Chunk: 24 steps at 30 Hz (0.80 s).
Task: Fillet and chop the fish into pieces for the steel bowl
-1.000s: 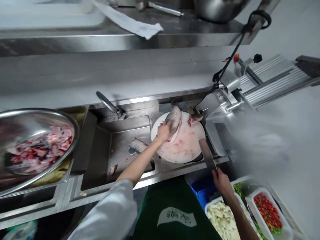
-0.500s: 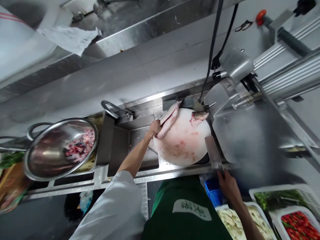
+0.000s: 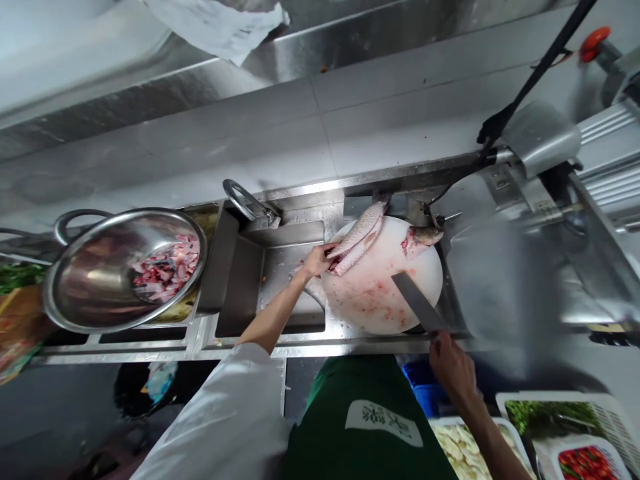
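Note:
A headless fish (image 3: 364,233) lies along the upper left part of the round white cutting board (image 3: 360,300), its tail pointing away from me. My left hand (image 3: 317,259) grips its cut end at the board's left edge. A severed fish head (image 3: 421,240) rests near the board's upper right rim. My right hand (image 3: 450,363) is closed round the handle of a cleaver (image 3: 419,301). The cleaver's blade reaches over the right side of the board, apart from the fish. Red stains mark the board's surface.
Left of the board is a steel sink (image 3: 287,280) with a faucet (image 3: 250,200); part of another fish (image 3: 315,292) shows at its edge. Further left, a steel bowl (image 3: 95,293) holds cut fish pieces. A slicing machine (image 3: 505,273) stands right, with food trays (image 3: 547,397) below.
The cleaver has swung left so its blade now lies over the board. The fish has turned slightly, showing more scaly side, with my left hand still at its cut end. The view has shifted.

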Each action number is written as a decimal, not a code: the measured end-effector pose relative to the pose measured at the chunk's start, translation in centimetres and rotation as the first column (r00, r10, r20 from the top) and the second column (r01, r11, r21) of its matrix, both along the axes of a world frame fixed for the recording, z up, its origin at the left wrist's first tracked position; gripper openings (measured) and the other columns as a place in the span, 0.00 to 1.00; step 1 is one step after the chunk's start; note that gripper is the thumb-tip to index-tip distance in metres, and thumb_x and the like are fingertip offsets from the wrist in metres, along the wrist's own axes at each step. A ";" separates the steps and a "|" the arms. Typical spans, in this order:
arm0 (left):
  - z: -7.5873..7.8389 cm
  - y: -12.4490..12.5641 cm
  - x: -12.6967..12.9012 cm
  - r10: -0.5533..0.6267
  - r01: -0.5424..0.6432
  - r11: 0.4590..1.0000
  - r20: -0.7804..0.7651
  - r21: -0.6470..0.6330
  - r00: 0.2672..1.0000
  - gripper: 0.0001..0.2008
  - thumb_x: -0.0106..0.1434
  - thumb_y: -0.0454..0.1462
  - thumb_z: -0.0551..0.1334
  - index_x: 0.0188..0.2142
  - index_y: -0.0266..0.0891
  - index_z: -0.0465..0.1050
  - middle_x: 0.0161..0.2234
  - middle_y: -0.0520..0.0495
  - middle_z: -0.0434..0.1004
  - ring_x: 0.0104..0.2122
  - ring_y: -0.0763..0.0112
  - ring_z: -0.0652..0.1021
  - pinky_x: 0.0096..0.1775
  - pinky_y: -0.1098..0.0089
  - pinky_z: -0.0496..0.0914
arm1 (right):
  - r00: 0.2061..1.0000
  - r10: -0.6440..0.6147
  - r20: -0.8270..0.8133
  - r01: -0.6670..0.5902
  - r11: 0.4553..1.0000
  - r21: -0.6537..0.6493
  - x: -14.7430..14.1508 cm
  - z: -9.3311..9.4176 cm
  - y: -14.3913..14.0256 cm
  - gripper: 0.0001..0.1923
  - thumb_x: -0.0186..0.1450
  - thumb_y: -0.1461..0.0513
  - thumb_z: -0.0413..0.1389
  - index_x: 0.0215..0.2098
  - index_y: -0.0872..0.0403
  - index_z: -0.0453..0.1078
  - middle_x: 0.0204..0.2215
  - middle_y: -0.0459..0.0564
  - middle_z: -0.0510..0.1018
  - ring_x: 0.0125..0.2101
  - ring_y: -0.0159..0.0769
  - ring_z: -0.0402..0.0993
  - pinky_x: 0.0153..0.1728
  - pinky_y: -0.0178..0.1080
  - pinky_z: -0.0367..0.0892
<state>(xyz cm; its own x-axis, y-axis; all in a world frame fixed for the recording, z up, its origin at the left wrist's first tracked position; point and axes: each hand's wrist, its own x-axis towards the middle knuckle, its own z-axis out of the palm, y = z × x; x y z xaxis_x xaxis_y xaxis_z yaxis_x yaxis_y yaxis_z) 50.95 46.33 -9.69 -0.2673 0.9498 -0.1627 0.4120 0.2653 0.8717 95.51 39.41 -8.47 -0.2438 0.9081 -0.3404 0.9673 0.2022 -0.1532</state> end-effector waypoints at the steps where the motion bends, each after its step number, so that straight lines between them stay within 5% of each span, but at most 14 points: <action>1: -0.8 -0.6 0.2 0.068 -0.069 0.997 0.037 0.016 0.997 0.24 0.56 0.35 0.66 0.53 0.33 0.81 0.49 0.41 0.86 0.49 0.56 0.83 0.56 0.61 0.74 | 1.000 0.013 -0.007 -0.013 0.999 0.034 -0.7 -0.3 -0.1 0.12 0.73 0.62 0.52 0.54 0.54 0.70 0.38 0.55 0.82 0.35 0.41 0.80 0.31 0.36 0.59; 6: -3.9 -2.0 2.8 0.372 -0.371 0.927 0.016 -0.055 0.928 0.30 0.53 0.29 0.64 0.57 0.39 0.78 0.53 0.41 0.84 0.54 0.56 0.81 0.59 0.58 0.73 | 0.992 0.116 -0.041 -0.112 0.988 0.106 -3.4 -2.8 -0.4 0.17 0.74 0.63 0.51 0.59 0.55 0.69 0.39 0.56 0.80 0.40 0.44 0.78 0.37 0.37 0.64; 13: -3.6 -1.4 2.7 0.170 -0.171 0.985 0.059 0.004 0.984 0.38 0.47 0.25 0.61 0.61 0.34 0.76 0.57 0.40 0.81 0.60 0.55 0.77 0.66 0.58 0.68 | 0.971 0.226 -0.073 -0.209 0.960 0.184 -4.7 -5.4 -0.1 0.22 0.71 0.67 0.49 0.62 0.55 0.67 0.44 0.58 0.78 0.45 0.46 0.75 0.44 0.42 0.68; 18: -3.5 -1.8 1.1 0.264 -0.259 0.964 0.198 -0.053 0.944 0.27 0.57 0.29 0.63 0.57 0.38 0.79 0.51 0.44 0.85 0.55 0.59 0.81 0.59 0.61 0.74 | 0.933 0.354 -0.067 -0.328 0.910 0.252 -6.1 -5.5 0.5 0.22 0.69 0.68 0.50 0.60 0.54 0.71 0.45 0.61 0.77 0.46 0.49 0.73 0.47 0.46 0.70; 21: -4.0 -2.3 0.0 0.401 -0.386 0.916 0.285 -0.110 0.871 0.13 0.63 0.36 0.64 0.45 0.37 0.83 0.43 0.42 0.87 0.46 0.58 0.84 0.48 0.63 0.79 | 0.925 0.381 -0.008 -0.365 0.892 0.266 -6.5 -4.5 0.7 0.21 0.69 0.68 0.51 0.57 0.55 0.74 0.44 0.62 0.78 0.44 0.50 0.73 0.45 0.47 0.69; 24: -4.4 -3.9 -1.6 0.503 -0.479 0.864 0.321 -0.157 0.802 0.09 0.64 0.40 0.64 0.35 0.37 0.81 0.35 0.41 0.86 0.38 0.60 0.85 0.41 0.65 0.79 | 0.937 0.347 -0.045 -0.322 0.905 0.276 -7.3 -3.0 1.1 0.19 0.70 0.65 0.50 0.55 0.55 0.76 0.47 0.64 0.77 0.46 0.53 0.72 0.48 0.52 0.68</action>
<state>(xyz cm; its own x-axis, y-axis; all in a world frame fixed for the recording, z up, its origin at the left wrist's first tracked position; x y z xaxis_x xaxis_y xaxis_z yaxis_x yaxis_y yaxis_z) 49.35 42.45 -14.12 -0.6114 0.6904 -0.3867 -0.1071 0.4120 0.9049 88.24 40.49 -11.51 -0.5675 0.8208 -0.0649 0.8200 0.5563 -0.1349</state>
